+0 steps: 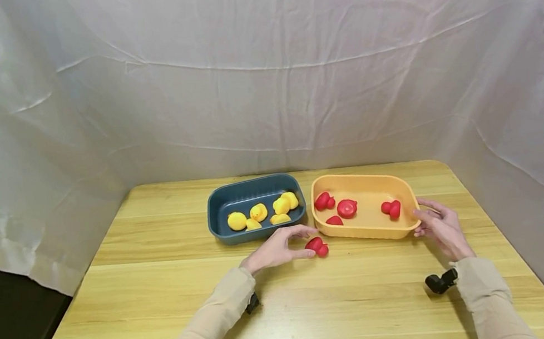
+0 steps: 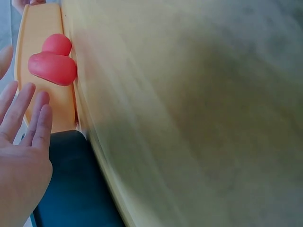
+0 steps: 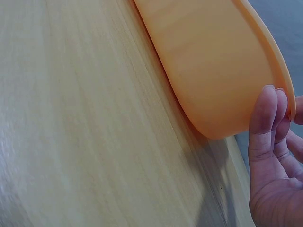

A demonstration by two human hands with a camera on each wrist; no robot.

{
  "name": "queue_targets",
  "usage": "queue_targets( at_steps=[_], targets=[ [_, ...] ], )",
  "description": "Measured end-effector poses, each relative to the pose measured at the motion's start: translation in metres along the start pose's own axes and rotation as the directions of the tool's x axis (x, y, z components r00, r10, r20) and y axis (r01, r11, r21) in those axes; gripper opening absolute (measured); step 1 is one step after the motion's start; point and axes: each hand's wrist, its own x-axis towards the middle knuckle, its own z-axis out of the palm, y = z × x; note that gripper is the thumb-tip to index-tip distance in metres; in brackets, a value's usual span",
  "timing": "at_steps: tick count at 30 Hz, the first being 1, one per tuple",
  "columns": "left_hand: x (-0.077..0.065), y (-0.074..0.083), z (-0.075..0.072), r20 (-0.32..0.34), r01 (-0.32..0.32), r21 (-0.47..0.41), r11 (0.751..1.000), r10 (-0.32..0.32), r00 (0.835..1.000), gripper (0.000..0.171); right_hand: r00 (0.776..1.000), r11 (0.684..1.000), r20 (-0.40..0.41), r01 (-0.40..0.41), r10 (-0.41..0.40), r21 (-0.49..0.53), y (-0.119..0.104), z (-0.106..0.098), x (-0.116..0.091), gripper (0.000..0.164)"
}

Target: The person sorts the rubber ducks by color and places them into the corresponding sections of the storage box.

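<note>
In the head view my left hand (image 1: 279,248) hovers around a red rubber duck (image 1: 318,246) on the table, thumb and fingers spread apart on either side of it. The left wrist view has the fingers of that hand (image 2: 23,156) extended, with a gap between them and the red duck (image 2: 54,64). My right hand (image 1: 442,227) grips the right end of an orange bin (image 1: 359,231), its thumb over the rim. Seen from the right wrist, fingertips of the right hand (image 3: 277,156) press against the outer wall of the orange bin (image 3: 218,71). Several red ducks lie inside that bin.
A dark blue bin (image 1: 234,188) with several yellow rubber ducks (image 1: 259,212) stands left of the orange one, close beside it. Both sit toward the back of the wooden table (image 1: 358,305). White curtains (image 1: 262,81) hang behind and at the sides.
</note>
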Motion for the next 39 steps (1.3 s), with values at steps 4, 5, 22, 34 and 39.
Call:
queue_targets(
  at_steps=[4, 5, 22, 34, 39],
  targets=[
    [-0.0002, -0.0006, 0.0006, 0.021, 0.014, 0.022, 1.000, -0.015, 1.000, 0.054, 1.000, 1.000, 0.002, 0.000, 0.000, 0.008, 0.0004, -0.0009, 0.0005, 0.033],
    [-0.0002, -0.0007, 0.0007, 0.025, 0.015, 0.027, 1.000, -0.016, 1.000, 0.054, 1.000, 1.000, 0.003, -0.001, 0.001, 0.011, 0.0006, -0.0012, 0.0007, 0.033],
    [-0.0005, 0.0001, 0.0016, 0.072, 0.032, 0.034, 0.999, -0.035, 0.997, 0.056, 1.000, 1.000, 0.002, 0.001, -0.001, 0.016, 0.0011, -0.0014, 0.0008, 0.032],
    [0.0014, -0.0030, 0.0026, 0.066, -0.011, 0.043, 0.999, 0.008, 0.998, 0.060, 1.000, 1.000, -0.006, -0.002, 0.002, 0.000, 0.0011, -0.0015, 0.0014, 0.036],
    [0.0024, -0.0017, 0.0038, 0.067, -0.024, 0.081, 0.996, 0.019, 0.998, 0.063, 1.000, 1.000, -0.004, 0.004, -0.004, 0.005, 0.0012, -0.0011, 0.0011, 0.036]
  ],
)
